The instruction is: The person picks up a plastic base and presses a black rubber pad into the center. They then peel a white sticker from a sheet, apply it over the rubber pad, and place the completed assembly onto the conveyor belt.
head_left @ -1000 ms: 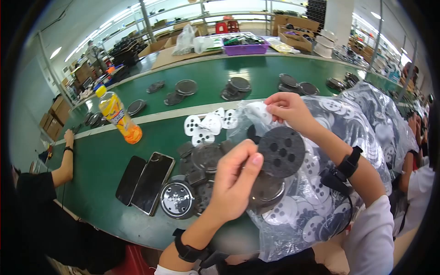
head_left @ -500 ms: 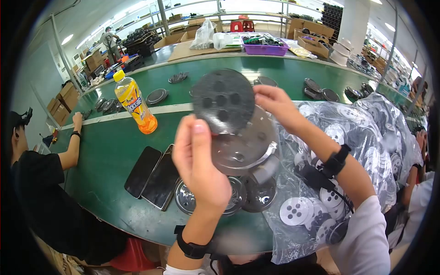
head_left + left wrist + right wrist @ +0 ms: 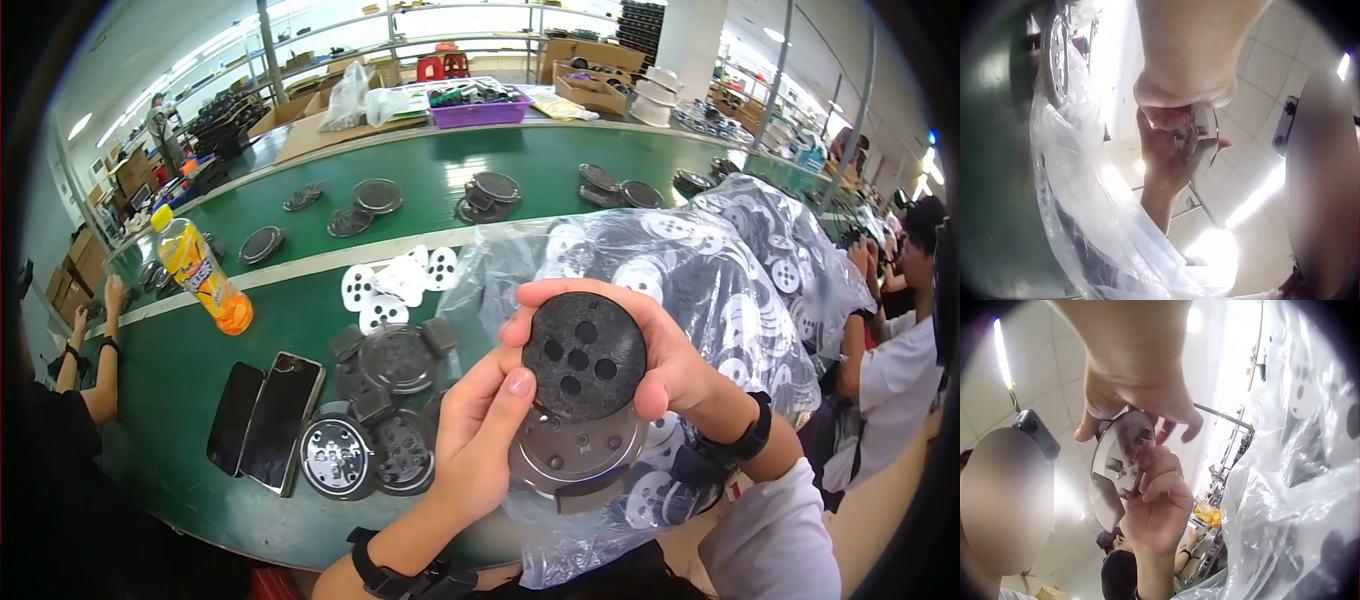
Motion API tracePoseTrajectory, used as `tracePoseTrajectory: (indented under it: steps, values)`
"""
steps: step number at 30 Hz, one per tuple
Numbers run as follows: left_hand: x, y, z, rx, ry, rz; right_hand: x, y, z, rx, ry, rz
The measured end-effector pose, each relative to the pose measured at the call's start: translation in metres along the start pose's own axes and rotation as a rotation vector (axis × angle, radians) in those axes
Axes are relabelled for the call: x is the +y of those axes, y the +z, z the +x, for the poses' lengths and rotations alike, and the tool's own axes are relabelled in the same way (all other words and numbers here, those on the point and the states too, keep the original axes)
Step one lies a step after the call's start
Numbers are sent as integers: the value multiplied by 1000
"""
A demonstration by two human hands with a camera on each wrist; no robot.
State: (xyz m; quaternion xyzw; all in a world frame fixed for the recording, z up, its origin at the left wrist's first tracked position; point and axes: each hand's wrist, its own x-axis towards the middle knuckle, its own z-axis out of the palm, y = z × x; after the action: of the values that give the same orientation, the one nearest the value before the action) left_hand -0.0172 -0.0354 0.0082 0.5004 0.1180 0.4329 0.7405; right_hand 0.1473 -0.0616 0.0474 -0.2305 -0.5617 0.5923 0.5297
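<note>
- Green counter (image 3: 300, 310) spreads to the left of and beyond the fingers, crossed by a pale strip, with a purple basket (image 3: 480, 117) far past it
- Left fingers (image 3: 478, 385) pinch the lower left rim of a perforated black disc (image 3: 620, 340), thumb tip in front; right fingers (image 3: 645, 305) curl over its top and right side
- A clear round cover (image 3: 600, 465) sits just below and behind the disc, partly hidden; I cannot tell how fully the two touch
- The disc could skew against the cover, I judge, since the left fingers have only its rim and the disc blocks the head view of what lies behind
- Small pegs (image 3: 1115, 464) on the cover, near the left fingers in the right wrist view, could take a knock if either grip twists
- The smooth cover could slide out should the right fingers loosen, probably dropping onto the bag
- Under and right of the fingers bulges a clear plastic bag (image 3: 690, 270) of white discs; its loose folds could snag a lowered part
- The counter's near edge curves below the fingers, under the forearms, so a part released there could slip off
- Close left of the fingers, dark round covers (image 3: 395, 360) crowd the landing space
- More open room shows farther left, as green surface between the phones (image 3: 285, 425) and the bottle (image 3: 205, 275)
</note>
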Motion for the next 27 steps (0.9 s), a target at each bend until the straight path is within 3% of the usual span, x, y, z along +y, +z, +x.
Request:
tracePoseTrajectory:
  steps: [2,4,6,11,14,16,18,22,24,27]
  values:
    - [-1,1,0,-24,-32,6,-10,2,-1,122,-106,-176]
    - [0,0,4,-13,111,127,-23,3,-5,260,-216,-185]
    - [3,7,6,62,190,149,-27,-9,-14,222,-299,-313]
    - [6,-3,7,57,110,164,-29,-15,-26,285,-386,-367]
    - [11,0,6,143,31,97,-28,-10,-30,380,-450,-613]
    - [12,-4,7,196,-5,11,-28,-11,-32,318,-461,-630]
    - [12,-18,9,-53,31,-185,-28,-8,-33,250,-460,-732]
    - [14,-16,9,-89,13,-225,-30,13,-29,181,-567,-1081]
    - [14,-10,6,-71,75,-59,-32,21,-34,101,-708,-1624]
    - [16,-2,3,-80,194,63,-25,31,-37,101,-806,-1724]
